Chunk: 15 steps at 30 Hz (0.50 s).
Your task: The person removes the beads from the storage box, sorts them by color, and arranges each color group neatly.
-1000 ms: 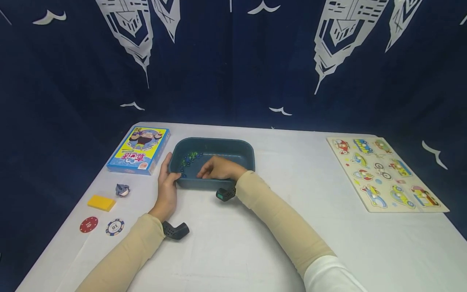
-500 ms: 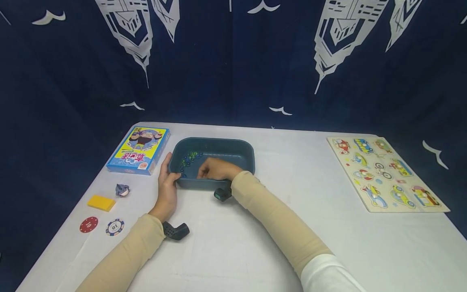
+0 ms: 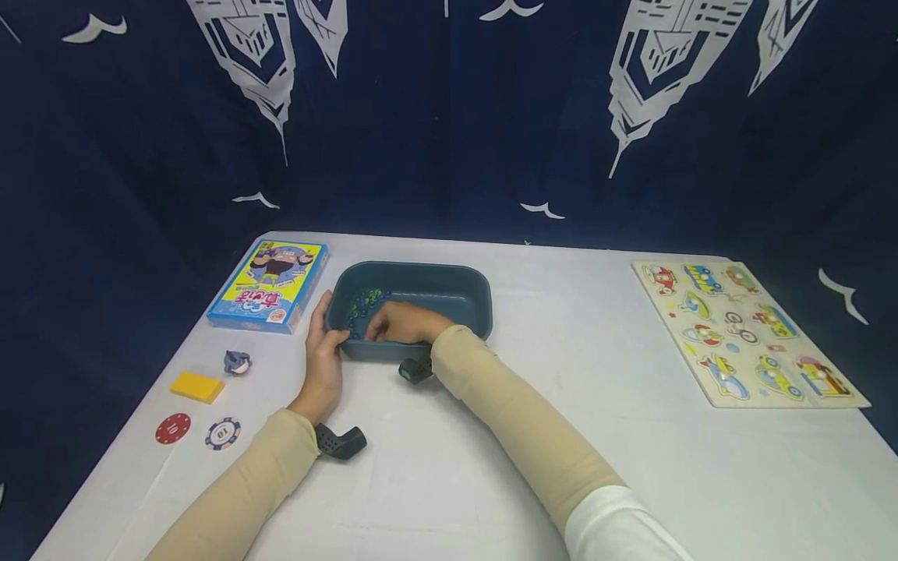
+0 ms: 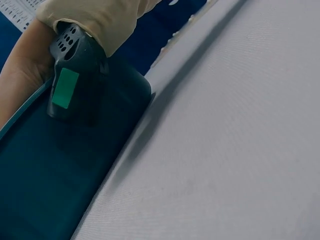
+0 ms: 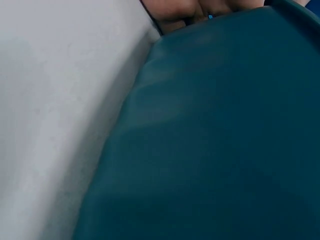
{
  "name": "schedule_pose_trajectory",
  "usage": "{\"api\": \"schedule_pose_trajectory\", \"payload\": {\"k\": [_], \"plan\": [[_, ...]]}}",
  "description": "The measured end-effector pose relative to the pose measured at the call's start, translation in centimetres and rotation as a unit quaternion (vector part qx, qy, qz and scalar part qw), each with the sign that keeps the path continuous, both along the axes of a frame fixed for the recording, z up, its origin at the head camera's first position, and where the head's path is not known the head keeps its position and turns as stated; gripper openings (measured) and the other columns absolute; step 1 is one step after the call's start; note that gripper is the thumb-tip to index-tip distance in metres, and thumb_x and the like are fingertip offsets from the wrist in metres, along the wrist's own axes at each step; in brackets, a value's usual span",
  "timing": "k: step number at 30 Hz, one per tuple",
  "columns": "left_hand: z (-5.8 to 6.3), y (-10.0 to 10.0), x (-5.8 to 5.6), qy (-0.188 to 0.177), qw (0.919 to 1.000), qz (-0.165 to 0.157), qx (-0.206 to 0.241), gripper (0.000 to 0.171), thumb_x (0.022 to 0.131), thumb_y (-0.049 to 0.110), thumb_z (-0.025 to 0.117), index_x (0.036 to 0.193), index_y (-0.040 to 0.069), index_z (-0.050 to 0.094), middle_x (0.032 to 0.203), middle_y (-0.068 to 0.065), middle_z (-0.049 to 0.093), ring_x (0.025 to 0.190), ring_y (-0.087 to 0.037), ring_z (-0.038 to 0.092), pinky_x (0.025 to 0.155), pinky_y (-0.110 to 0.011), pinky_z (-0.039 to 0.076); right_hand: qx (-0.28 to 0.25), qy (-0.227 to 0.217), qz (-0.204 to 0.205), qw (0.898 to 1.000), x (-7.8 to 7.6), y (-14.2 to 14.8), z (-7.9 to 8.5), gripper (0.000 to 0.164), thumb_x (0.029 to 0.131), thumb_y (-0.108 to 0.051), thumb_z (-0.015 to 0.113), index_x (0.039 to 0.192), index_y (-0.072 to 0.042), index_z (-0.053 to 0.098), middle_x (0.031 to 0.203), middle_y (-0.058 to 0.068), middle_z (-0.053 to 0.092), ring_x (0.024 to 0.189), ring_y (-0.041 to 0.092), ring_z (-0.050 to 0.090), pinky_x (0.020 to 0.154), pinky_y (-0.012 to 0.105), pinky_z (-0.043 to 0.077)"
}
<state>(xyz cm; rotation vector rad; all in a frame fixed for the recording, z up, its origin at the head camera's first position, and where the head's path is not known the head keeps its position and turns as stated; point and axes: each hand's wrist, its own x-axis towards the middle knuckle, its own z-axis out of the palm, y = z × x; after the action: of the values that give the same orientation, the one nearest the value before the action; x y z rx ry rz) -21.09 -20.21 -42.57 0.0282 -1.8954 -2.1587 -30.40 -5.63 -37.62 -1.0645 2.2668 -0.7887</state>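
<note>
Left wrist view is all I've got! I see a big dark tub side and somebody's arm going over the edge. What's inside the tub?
Observer: In the head view, the tub has lots of tiny blue and green pieces, like beads, at its left end.

Child: Ooh! Where did that arm's fingers go?

Observer: The right hand is down inside the tub, with its fingers right near the pieces. I can't tell if they're pinching one.

Child: And where's the other hand? I can't see it!

Observer: The left hand is holding the tub at its left end.
</note>
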Motion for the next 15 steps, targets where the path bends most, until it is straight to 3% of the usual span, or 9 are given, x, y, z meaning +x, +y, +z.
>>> {"api": "schedule_pose_trajectory", "payload": {"k": [3,15], "plan": [[0.1,0.12,-0.04,0.003,1.0,-0.001,0.003,0.076,0.087,0.002,0.033,0.16,0.011,0.011,0.166,0.001,0.01,0.152,-0.014,0.01,0.122,-0.031,0.008,0.002,0.003,0.003,1.0,-0.13,-0.11,-0.01,0.019,0.093,-0.001,0.06,0.103,-0.003,0.076,0.105,0.009,0.074,0.089,0.016,0.064,0.081,0.025,0.051],[0.16,0.0,0.07,-0.009,0.9999,0.001,-0.011,0.076,0.088,0.005,0.034,0.16,0.014,0.011,0.166,0.004,0.009,0.152,-0.013,0.008,0.122,-0.032,0.008,-0.035,0.035,0.007,0.999,-0.12,0.71,0.22,0.015,0.091,-0.001,0.064,0.101,-0.003,0.076,0.101,0.007,0.075,0.091,0.014,0.067,0.083,0.024,0.052]]}}
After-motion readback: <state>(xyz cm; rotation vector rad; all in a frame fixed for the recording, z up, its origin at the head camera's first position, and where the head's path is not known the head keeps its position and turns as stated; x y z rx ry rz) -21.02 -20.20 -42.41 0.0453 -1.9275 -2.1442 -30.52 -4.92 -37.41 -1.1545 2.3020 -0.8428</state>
